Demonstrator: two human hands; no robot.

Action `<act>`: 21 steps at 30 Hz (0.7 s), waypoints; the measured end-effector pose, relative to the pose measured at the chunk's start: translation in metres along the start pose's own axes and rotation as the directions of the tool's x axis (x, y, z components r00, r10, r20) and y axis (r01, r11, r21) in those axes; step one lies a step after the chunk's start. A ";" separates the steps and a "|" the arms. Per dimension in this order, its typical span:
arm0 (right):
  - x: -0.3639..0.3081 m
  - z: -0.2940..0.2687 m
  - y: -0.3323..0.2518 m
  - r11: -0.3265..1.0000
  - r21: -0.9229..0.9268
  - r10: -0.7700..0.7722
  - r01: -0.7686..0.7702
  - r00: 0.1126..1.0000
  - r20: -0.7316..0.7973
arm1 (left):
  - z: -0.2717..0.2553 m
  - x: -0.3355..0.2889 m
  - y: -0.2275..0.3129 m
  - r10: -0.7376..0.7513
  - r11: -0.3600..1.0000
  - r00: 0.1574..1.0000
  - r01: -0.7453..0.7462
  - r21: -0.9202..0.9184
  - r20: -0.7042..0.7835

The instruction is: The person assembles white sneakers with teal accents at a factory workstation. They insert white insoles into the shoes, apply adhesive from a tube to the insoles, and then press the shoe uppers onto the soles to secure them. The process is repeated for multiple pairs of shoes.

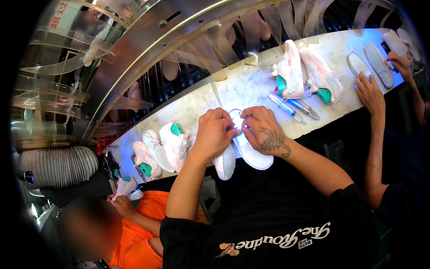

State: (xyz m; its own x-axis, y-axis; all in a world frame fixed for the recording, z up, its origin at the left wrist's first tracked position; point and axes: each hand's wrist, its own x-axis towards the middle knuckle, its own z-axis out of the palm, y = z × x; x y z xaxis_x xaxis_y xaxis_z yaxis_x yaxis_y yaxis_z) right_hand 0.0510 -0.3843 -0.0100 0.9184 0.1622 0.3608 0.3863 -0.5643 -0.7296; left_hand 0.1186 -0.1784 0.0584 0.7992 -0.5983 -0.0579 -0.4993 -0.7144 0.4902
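There's a pair of pink sneakers (289, 71) standing on the long pale bench (251, 87); slim tools (285, 107) lie just nearer me, grey shoes (379, 65) right of the sneakers, pink-and-white shoes (171, 145) well left.

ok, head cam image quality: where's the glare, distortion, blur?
Head view: bluish-white glare washes out part of the white shoe sole between left hand and right hand, hiding fingertip detail; fisheye bends the worktable edge and metal frame into arcs; corners go black; a co-worker's head, lower left, is blurred.
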 end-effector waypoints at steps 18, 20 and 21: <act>-0.001 0.004 0.002 0.991 0.030 -0.127 0.128 0.991 -0.029 | -0.006 -0.012 0.000 0.189 0.971 0.979 -0.198 0.131 0.072; 0.000 0.004 0.003 0.992 0.035 -0.118 0.119 0.993 -0.033 | -0.008 -0.012 0.000 0.189 0.971 0.979 -0.198 0.132 0.078; 0.000 0.004 0.003 0.992 0.042 -0.115 0.117 0.993 -0.031 | -0.007 -0.011 -0.001 0.196 0.972 0.978 -0.203 0.121 0.069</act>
State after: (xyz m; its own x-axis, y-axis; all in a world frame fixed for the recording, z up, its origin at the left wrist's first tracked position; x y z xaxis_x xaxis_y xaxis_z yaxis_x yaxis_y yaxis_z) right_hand 0.0525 -0.3826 -0.0140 0.8647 0.2014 0.4602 0.4941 -0.5070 -0.7063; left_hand 0.1125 -0.1684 0.0648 0.6605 -0.7505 -0.0208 -0.6881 -0.6162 0.3831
